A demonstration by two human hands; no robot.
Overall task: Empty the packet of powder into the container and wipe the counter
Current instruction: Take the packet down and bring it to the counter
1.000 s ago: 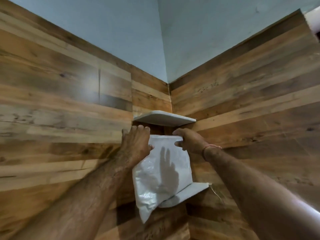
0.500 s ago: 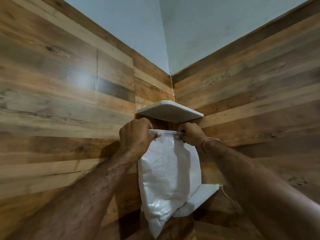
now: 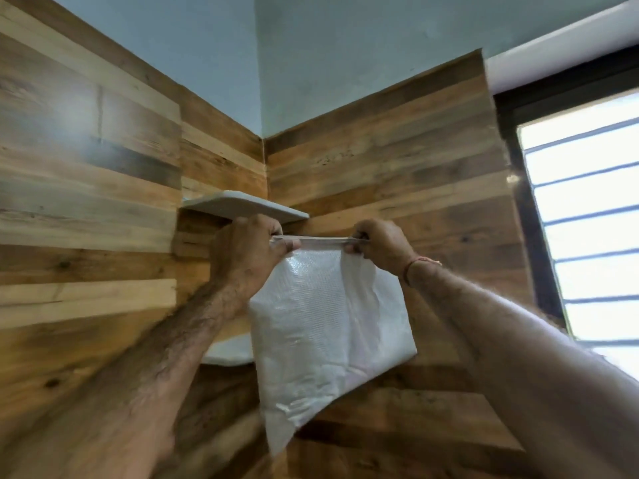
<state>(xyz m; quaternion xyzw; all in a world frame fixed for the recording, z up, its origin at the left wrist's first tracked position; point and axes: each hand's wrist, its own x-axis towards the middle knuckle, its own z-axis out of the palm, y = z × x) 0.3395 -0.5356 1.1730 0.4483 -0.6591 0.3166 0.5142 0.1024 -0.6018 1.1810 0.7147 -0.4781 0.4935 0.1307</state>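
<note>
A white, translucent packet of powder point(image 3: 321, 326) hangs in the air in front of the wooden wall corner, its sealed top edge pulled taut and level. My left hand point(image 3: 247, 257) pinches the top left corner, and my right hand point(image 3: 380, 245) pinches the top right corner. The packet's lower tip points down and to the left. No container and no counter are in view.
A white corner shelf point(image 3: 242, 207) juts out just above my left hand. A second white shelf point(image 3: 228, 350) shows lower down, mostly hidden behind the packet. Wood-panelled walls point(image 3: 86, 202) meet behind it. A barred window point(image 3: 587, 219) fills the right side.
Both hands have lifted the packet off the lower shelf and drawn it rightward, away from the corner. The view has swung right, bringing the window in.
</note>
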